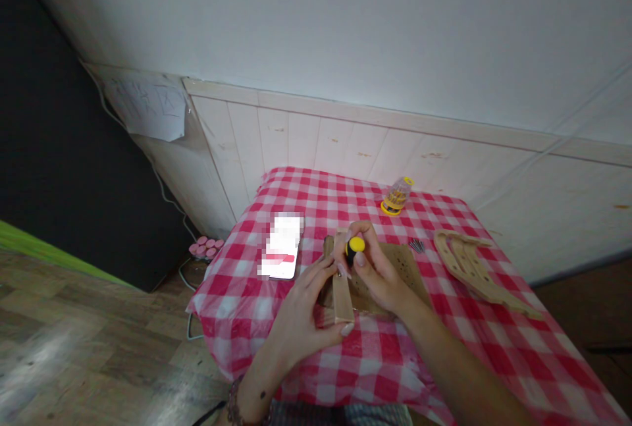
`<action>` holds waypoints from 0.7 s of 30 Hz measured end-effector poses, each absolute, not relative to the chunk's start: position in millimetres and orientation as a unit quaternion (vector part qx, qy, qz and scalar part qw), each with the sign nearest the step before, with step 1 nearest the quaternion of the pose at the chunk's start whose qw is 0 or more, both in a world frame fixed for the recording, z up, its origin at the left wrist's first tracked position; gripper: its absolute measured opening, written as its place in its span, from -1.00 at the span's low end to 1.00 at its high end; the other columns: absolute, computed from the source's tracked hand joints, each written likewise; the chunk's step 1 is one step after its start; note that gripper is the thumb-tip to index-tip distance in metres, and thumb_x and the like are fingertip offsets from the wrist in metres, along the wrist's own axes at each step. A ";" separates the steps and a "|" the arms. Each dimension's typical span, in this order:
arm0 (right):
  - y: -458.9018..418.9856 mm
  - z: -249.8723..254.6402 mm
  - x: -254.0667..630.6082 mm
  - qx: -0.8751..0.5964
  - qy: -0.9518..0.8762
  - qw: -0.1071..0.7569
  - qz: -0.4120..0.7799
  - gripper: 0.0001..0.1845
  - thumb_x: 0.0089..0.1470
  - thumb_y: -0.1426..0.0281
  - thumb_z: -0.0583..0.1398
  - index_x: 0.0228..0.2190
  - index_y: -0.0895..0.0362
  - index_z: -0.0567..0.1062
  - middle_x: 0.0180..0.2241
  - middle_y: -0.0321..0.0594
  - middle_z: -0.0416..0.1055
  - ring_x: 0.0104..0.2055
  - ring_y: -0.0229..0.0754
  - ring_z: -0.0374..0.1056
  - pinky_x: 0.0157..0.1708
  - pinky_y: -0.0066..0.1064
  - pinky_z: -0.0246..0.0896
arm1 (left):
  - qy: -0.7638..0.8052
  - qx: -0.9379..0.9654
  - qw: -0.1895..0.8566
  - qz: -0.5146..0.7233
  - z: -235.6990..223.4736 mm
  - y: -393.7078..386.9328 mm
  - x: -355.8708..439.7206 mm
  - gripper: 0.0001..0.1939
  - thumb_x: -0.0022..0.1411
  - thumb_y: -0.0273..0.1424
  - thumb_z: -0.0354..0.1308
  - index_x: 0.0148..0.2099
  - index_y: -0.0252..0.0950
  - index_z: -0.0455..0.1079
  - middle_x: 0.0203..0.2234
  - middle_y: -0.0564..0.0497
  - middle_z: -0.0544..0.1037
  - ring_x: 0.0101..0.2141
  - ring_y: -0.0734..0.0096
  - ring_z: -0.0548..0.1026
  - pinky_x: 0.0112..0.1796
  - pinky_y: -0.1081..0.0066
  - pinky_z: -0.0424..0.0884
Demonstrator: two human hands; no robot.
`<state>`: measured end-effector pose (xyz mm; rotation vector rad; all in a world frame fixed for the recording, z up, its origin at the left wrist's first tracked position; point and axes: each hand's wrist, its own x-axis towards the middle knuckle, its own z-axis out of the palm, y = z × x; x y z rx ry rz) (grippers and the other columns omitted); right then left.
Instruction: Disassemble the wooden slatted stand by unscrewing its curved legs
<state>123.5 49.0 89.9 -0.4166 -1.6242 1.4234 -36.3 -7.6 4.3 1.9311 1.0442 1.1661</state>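
Note:
My right hand (372, 265) is closed round a screwdriver (355, 248) with a black and yellow handle, held over a narrow wooden bar (342, 301). The tip of the tool is hidden by my fingers. With fingers along its left side and the thumb at its near end, my left hand (303, 304) grips that bar. Under the bar lies a brown board (402, 268) dotted with small dark holes. Several screws (417, 245) rest on the cloth just right of the board.
A phone (282, 245) with a lit screen lies at the left on the checked tablecloth (316, 195). Near the back stands a clear and yellow bit case (397, 196). Curved wooden parts with holes (469, 268) lie at the right. A wall (336, 143) borders the table's far side.

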 end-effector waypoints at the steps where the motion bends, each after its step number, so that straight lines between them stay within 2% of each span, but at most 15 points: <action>1: 49.1 88.3 122.2 -0.175 -0.650 0.453 0.585 -0.61 0.33 -0.06 0.06 -0.08 -0.04 0.29 -0.43 -0.34 0.28 -0.42 -0.18 0.22 -0.38 -0.32 0.25 | 0.399 0.735 0.324 0.442 4.3 -7.5 -36.3 -0.22 0.20 -0.01 0.29 0.35 -0.22 0.23 0.30 -0.28 0.33 0.27 -0.17 0.32 0.24 -0.15 0.27; 3: 49.4 85.1 120.7 -0.182 -0.638 0.446 0.601 -0.45 0.32 -0.15 -0.07 -0.08 0.01 0.37 -0.43 -0.29 0.28 -0.40 -0.15 0.24 -0.39 -0.29 0.27 | 0.403 0.734 0.329 0.437 5.4 -7.6 -36.1 -0.24 0.19 -0.01 0.31 0.33 -0.20 0.26 0.29 -0.26 0.35 0.26 -0.17 0.34 0.24 -0.14 0.27; 5: 49.7 83.0 121.5 -0.188 -0.641 0.437 0.603 -0.39 0.35 -0.14 -0.14 -0.12 0.04 0.43 -0.41 -0.25 0.30 -0.36 -0.12 0.28 -0.36 -0.26 0.30 | 0.405 0.734 0.331 0.433 7.1 -7.8 -35.9 -0.24 0.18 -0.02 0.32 0.33 -0.18 0.27 0.30 -0.23 0.34 0.26 -0.17 0.34 0.24 -0.12 0.28; 11: 45.6 93.1 127.3 -0.196 -0.703 0.433 0.530 -0.60 0.34 -0.04 0.06 -0.16 0.02 0.43 -0.23 -0.17 0.38 -0.22 -0.12 0.33 -0.18 -0.21 0.34 | 0.403 0.733 0.330 0.437 11.1 -7.7 -35.4 -0.22 0.20 -0.05 0.31 0.37 -0.17 0.21 0.30 -0.22 0.35 0.28 -0.14 0.32 0.24 -0.12 0.28; 15: 41.5 99.7 124.5 -0.160 -0.684 0.447 0.554 -0.76 0.37 0.09 0.09 -0.15 -0.02 0.32 -0.13 -0.17 0.42 -0.16 -0.14 0.40 -0.12 -0.20 0.37 | 0.386 0.736 0.327 0.450 10.5 -6.5 -35.7 -0.22 0.22 -0.06 0.30 0.38 -0.20 0.17 0.30 -0.25 0.34 0.29 -0.13 0.32 0.25 -0.13 0.27; 18: 41.4 94.9 121.5 -0.145 -0.657 0.461 0.579 -0.81 0.37 0.13 0.13 -0.11 -0.06 0.26 -0.26 -0.28 0.42 -0.30 -0.20 0.36 -0.25 -0.30 0.34 | 0.384 0.739 0.329 0.445 8.7 -6.0 -36.2 -0.21 0.21 -0.05 0.31 0.38 -0.19 0.17 0.31 -0.25 0.33 0.29 -0.16 0.31 0.23 -0.15 0.28; 21: 43.9 87.2 120.6 -0.162 -0.632 0.467 0.597 -0.65 0.34 -0.02 0.06 -0.08 -0.04 0.32 -0.38 -0.31 0.35 -0.40 -0.18 0.26 -0.37 -0.31 0.28 | 0.396 0.735 0.332 0.439 7.6 -6.5 -36.2 -0.22 0.18 -0.04 0.33 0.34 -0.21 0.23 0.30 -0.25 0.34 0.27 -0.17 0.33 0.23 -0.13 0.29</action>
